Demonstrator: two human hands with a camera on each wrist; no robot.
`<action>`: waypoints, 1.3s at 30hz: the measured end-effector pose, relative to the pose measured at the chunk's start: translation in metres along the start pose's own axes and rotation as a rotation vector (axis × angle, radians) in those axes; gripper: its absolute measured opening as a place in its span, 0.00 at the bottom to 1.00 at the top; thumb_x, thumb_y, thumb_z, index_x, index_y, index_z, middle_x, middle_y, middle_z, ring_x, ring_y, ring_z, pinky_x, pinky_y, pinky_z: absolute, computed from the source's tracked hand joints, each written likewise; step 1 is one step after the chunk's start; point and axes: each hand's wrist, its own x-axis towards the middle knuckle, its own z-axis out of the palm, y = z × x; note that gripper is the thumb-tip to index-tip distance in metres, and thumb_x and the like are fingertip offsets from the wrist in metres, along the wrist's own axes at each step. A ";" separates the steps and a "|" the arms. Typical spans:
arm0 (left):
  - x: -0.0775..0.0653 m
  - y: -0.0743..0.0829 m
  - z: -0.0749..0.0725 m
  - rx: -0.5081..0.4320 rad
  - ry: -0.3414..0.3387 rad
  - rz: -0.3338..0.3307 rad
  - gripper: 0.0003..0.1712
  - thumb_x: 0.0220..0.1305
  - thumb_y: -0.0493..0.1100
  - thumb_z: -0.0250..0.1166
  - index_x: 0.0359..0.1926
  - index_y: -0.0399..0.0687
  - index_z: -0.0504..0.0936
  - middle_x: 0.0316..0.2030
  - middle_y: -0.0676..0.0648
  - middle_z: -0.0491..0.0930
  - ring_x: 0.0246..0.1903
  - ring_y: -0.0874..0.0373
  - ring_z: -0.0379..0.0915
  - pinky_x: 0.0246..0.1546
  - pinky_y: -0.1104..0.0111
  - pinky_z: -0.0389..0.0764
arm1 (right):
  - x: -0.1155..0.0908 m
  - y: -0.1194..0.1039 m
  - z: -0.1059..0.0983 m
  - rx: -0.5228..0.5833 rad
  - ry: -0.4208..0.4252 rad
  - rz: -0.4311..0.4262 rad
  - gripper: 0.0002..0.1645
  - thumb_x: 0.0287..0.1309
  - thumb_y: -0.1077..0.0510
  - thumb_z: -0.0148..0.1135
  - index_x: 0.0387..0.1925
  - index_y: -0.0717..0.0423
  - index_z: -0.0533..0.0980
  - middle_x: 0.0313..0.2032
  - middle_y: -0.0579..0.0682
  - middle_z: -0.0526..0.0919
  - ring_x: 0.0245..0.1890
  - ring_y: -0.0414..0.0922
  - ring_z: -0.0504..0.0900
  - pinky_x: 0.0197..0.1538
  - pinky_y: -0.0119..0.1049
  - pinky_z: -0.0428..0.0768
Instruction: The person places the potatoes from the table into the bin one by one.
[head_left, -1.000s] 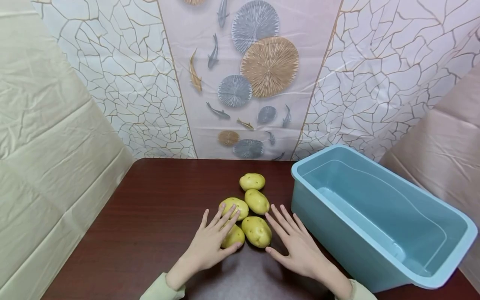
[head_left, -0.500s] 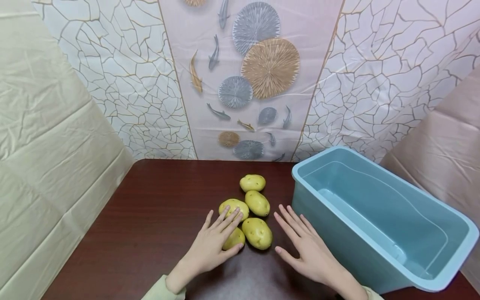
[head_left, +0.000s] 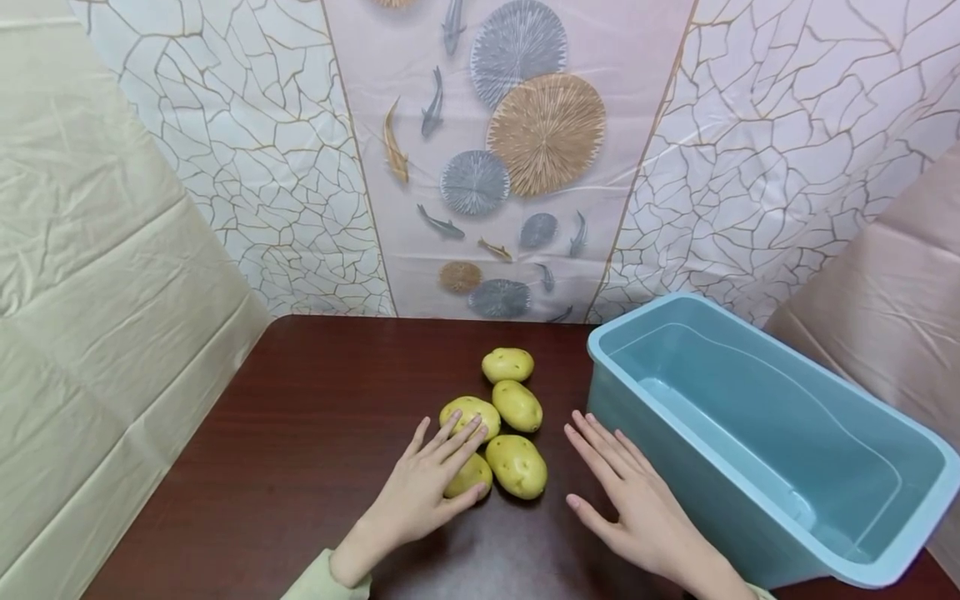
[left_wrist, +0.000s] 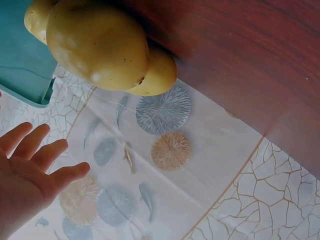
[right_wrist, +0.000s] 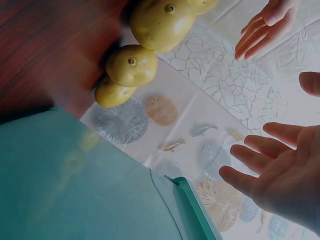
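Several yellow potatoes lie in a loose cluster mid-table: a far potato [head_left: 507, 365], a second one [head_left: 517, 406] just in front, and a large near-right potato [head_left: 516, 467]. My left hand [head_left: 420, 487] hovers above the two left ones, a back-left potato [head_left: 459, 410] and a near-left potato [head_left: 476, 475], its spread fingers partly covering them. In the left wrist view a gap shows between that hand and the potatoes [left_wrist: 100, 47]. Palm down and fingers extended, my right hand [head_left: 637, 504] is held between the cluster and the blue bin [head_left: 697, 492], holding nothing.
The deep rectangular bin stands at the table's right, set at a slant, with bare inside walls. Dark red-brown table surface [head_left: 300, 433] extends left of the potatoes. A patterned cloth [head_left: 487, 233] hangs behind the far edge, and plain cloth [head_left: 112, 350] borders the left side.
My right hand has shifted right, away from the near-right potato and closer to the bin. The left hand stays nearly in place over the left potatoes, which have not moved.
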 end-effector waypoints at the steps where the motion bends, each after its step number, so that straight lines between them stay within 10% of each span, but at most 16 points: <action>1: 0.000 0.000 0.000 -0.001 0.002 0.001 0.38 0.55 0.58 0.58 0.65 0.56 0.58 0.63 0.53 0.63 0.64 0.54 0.56 0.60 0.47 0.55 | 0.000 0.000 -0.001 0.001 0.014 -0.006 0.44 0.52 0.45 0.57 0.67 0.48 0.51 0.68 0.47 0.53 0.68 0.44 0.50 0.68 0.27 0.35; 20: 0.002 -0.001 -0.001 -0.007 0.078 0.027 0.29 0.56 0.52 0.60 0.59 0.52 0.69 0.59 0.52 0.69 0.60 0.53 0.63 0.58 0.52 0.63 | -0.019 0.007 -0.033 -0.027 0.143 0.058 0.40 0.50 0.51 0.60 0.64 0.52 0.58 0.63 0.50 0.64 0.66 0.43 0.56 0.68 0.27 0.41; 29: 0.002 -0.002 0.003 -0.007 0.102 0.031 0.28 0.54 0.51 0.61 0.57 0.53 0.71 0.57 0.51 0.72 0.57 0.52 0.67 0.57 0.53 0.64 | -0.028 0.013 -0.056 -0.015 0.270 0.051 0.37 0.60 0.38 0.41 0.61 0.59 0.63 0.60 0.54 0.67 0.66 0.39 0.57 0.67 0.25 0.46; 39: 0.004 -0.002 0.005 -0.010 0.102 0.030 0.25 0.55 0.50 0.60 0.55 0.52 0.73 0.54 0.51 0.74 0.56 0.52 0.68 0.56 0.52 0.64 | -0.035 0.024 -0.067 -0.032 0.403 0.045 0.37 0.58 0.37 0.44 0.56 0.61 0.69 0.58 0.52 0.71 0.64 0.36 0.61 0.66 0.26 0.49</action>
